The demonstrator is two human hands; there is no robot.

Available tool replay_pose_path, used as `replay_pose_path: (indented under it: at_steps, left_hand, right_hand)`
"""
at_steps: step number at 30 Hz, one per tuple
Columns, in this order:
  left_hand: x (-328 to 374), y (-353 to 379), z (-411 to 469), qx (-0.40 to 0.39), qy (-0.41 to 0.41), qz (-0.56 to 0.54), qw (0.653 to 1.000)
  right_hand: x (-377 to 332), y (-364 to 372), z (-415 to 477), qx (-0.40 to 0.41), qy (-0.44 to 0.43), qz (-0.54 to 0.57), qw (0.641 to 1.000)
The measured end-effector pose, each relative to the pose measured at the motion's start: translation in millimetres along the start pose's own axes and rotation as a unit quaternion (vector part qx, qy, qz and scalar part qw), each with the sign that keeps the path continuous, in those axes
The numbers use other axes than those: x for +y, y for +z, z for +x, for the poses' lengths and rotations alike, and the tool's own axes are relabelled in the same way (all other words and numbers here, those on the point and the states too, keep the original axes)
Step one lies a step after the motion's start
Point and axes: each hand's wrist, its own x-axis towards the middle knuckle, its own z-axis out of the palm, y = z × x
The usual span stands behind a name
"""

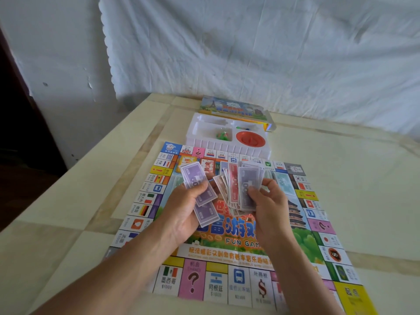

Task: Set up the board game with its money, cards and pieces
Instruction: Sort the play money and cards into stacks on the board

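We are looking down at a pale, cream-tiled table [341, 178], with a creased white sheet [250, 53] hanging behind its far edge. A colourful paper game board [238, 278] is lying flat on the table, running from close to the near edge toward the middle. Its border squares are showing flags, question marks and prices. At the board's far edge a white plastic tray [227, 147] is sitting with its near wall touching or just overlapping the board. Behind the tray, closer to the table's far edge, the game's box [234, 109] is lying flat.

We are holding both hands above the middle of the board, with our forearms reaching in from the near edge. Our left hand [186, 210] is curling its fingers under a small stack of purple notes [200, 189], with the thumb pressing on top. Our right hand [270, 208] is gripping a fan of notes [241, 185], purple in front with red and brownish ones behind, the thumb pinching them against the fingers. The two bundles are sitting close together, nearly touching.

In the tray's near right compartment an orange dish [250, 138] is resting, and a few green pieces [222, 134] are lying in the near left one. A yellow card [187, 160] is showing on the board just beyond the purple notes; we cannot tell whether it is loose or printed.
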Motion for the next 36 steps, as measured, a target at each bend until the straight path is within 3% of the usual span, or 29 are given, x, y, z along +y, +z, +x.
replay_pose_path:
  at_steps: [6, 11, 14, 16, 17, 18, 19, 20, 21, 22, 23, 24, 30, 32, 34, 36]
  left_hand:
    - [7.7, -0.3, -4.1, -0.024, 0.031, -0.016, 0.999]
    - [15.5, 8.8, -12.4, -0.054, 0.043, -0.009, 0.998]
    - [22.9, 18.5, -17.0, -0.069, 0.046, -0.009, 0.997]
    - [27.4, 25.2, -23.5, -0.071, 0.037, -0.017, 0.997]
    - [28.5, 27.5, -28.2, -0.073, 0.03, -0.021, 0.997]
    - [26.9, 28.6, -32.0, -0.076, 0.022, -0.023, 0.997]
    - [25.3, 28.8, -37.4, -0.08, 0.014, -0.027, 0.996]
    - [22.0, 27.2, -41.8, -0.085, 0.005, -0.03, 0.996]
    - [18.0, 25.6, -45.8, -0.092, -0.006, -0.035, 0.995]
    - [13.4, 23.3, -48.9, -0.102, -0.015, -0.037, 0.994]
    - [8.9, 21.5, -53.5, -0.109, -0.019, -0.039, 0.993]
    - [3.8, 19.4, -56.4, -0.114, -0.016, -0.039, 0.993]
    - [-18.2, 6.5, -71.6, -0.143, 0.027, -0.021, 0.989]
    - [-14.0, -2.9, -73.8, -0.16, 0.034, -0.02, 0.986]
    - [-3.4, -14.9, -73.0, -0.124, 0.061, 0.02, 0.99]
    - [5.7, -28.2, -73.2, -0.044, 0.101, 0.125, 0.986]
  right_hand:
    - [-21.1, -31.3, -12.0, -0.027, 0.025, -0.247, 0.968]
    - [-5.9, -53.8, -18.0, 0.013, 0.003, -0.509, 0.861]
    - [-2.0, -52.0, -19.9, 0.037, -0.017, -0.6, 0.799]
    - [3.3, -49.6, -23.6, 0.068, -0.034, -0.67, 0.739]
    - [4.4, -47.0, -27.2, 0.091, -0.068, -0.695, 0.71]
    - [5.7, -43.5, -32.0, 0.112, -0.116, -0.687, 0.709]
    - [5.8, -38.0, -38.0, 0.114, -0.15, -0.633, 0.751]
    - [2.9, -30.4, -46.4, 0.082, -0.14, -0.519, 0.839]
    - [-1.6, -20.0, -57.1, 0.01, -0.07, -0.352, 0.933]
    - [-3.4, -10.2, -66.1, -0.075, 0.024, -0.166, 0.983]
    - [-1.1, -3.1, -72.9, -0.124, 0.091, -0.043, 0.987]
    - [2.0, 2.4, -75.9, -0.154, 0.119, 0.009, 0.981]
    - [6.7, 17.5, -79.0, -0.148, 0.054, 0.044, 0.987]
    - [8.1, 13.7, -78.8, -0.142, 0.021, 0.004, 0.99]
    - [9.7, 7.5, -76.9, -0.121, -0.048, -0.122, 0.984]
    - [11.3, 2.4, -74.0, -0.106, -0.123, -0.292, 0.943]
